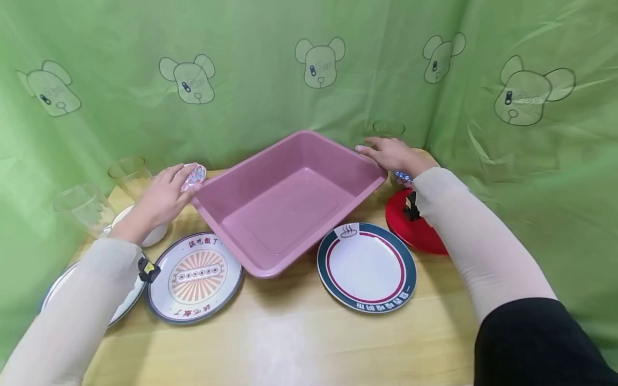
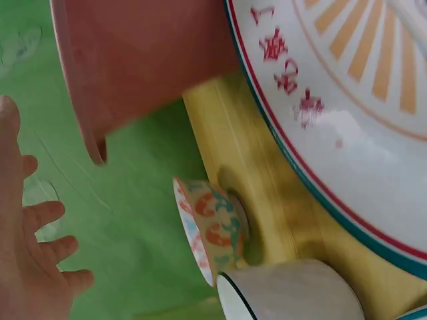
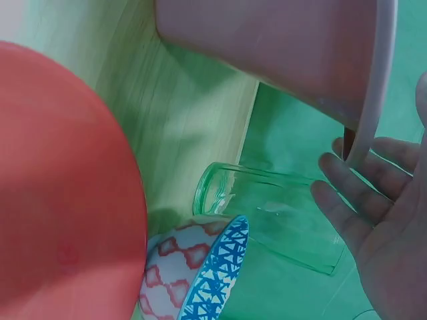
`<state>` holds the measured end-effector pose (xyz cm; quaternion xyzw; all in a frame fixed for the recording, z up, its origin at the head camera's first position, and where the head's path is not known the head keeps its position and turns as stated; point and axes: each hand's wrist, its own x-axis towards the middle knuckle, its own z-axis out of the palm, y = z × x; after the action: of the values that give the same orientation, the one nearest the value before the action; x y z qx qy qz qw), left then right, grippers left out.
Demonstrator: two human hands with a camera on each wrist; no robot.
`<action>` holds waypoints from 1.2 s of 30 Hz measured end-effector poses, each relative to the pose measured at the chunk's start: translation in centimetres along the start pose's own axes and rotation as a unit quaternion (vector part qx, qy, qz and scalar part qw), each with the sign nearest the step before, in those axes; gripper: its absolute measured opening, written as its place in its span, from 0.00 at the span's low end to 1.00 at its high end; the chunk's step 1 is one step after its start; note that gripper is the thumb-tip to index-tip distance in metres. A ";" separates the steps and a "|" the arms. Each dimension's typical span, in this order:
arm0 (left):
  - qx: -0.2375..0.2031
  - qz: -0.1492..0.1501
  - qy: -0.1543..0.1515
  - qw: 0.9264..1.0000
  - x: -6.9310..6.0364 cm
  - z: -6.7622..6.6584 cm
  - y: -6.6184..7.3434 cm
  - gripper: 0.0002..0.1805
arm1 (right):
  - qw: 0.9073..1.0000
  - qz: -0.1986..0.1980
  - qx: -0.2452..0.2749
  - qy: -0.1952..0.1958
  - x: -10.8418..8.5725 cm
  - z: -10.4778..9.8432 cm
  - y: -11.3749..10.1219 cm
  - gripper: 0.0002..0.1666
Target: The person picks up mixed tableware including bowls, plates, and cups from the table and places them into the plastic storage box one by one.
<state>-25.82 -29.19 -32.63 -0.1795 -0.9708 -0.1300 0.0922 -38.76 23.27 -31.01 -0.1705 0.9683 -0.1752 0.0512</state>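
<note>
A pink plastic basin (image 1: 289, 209) stands turned cornerwise in the middle of the wooden table. Beside its left corner is my left hand (image 1: 161, 198); in the left wrist view its fingers (image 2: 45, 213) are spread, apart from the rim. At the far right corner, my right hand (image 1: 390, 155) has its fingers (image 3: 357, 193) stretched under and behind the basin's rim (image 3: 380, 80), with the thumb off it. Below the left hand is a small patterned bowl (image 2: 217, 223). A clear glass (image 3: 273, 213) and a blue-and-red patterned bowl (image 3: 180, 267) stand under the right hand.
In front of the basin lie a sunburst-patterned plate (image 1: 198, 276) and a green-rimmed plate (image 1: 367, 268). A red plate (image 1: 412, 222) is at right. Clear glasses (image 1: 84, 206), a white cup (image 2: 290, 293) and another plate (image 1: 127, 303) stand at left. A green curtain (image 1: 260, 69) hangs behind.
</note>
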 end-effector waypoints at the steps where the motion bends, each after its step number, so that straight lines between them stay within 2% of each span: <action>1: -0.002 0.010 0.005 1.000 -0.2 0.0 0.3 0.35 | 1.000 -0.001 0.003 -0.001 0.0 0.0 -0.1 0.49; 10: -0.025 0.060 -0.002 0.998 -1.9 0.9 3.0 0.34 | 1.000 -0.013 0.012 -0.011 0.4 0.9 0.2 0.34; 16: 0.001 0.100 -0.012 0.995 -2.7 1.9 4.0 0.33 | 1.000 -0.016 0.013 -0.016 0.7 1.3 0.5 0.29; 18: 0.011 0.110 -0.019 0.994 -2.9 2.4 3.9 0.32 | 1.000 -0.014 0.018 -0.019 0.6 1.4 0.5 0.28; 25: 0.022 0.114 -0.034 0.993 -3.4 3.4 3.6 0.30 | 0.999 -0.008 0.042 -0.016 0.4 2.2 0.5 0.26; 31: 0.003 0.117 -0.036 0.992 -3.2 3.5 3.2 0.28 | 0.998 -0.003 0.061 -0.016 0.1 2.3 0.3 0.25; 36: -0.007 0.106 -0.048 0.993 -2.8 3.4 2.8 0.29 | 0.998 -0.004 0.064 -0.020 -0.3 2.3 0.4 0.25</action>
<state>-22.64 -26.56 -35.91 -0.2877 -0.9488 -0.1174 0.0571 -38.27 22.99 -33.32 -0.1743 0.9531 -0.2341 0.0804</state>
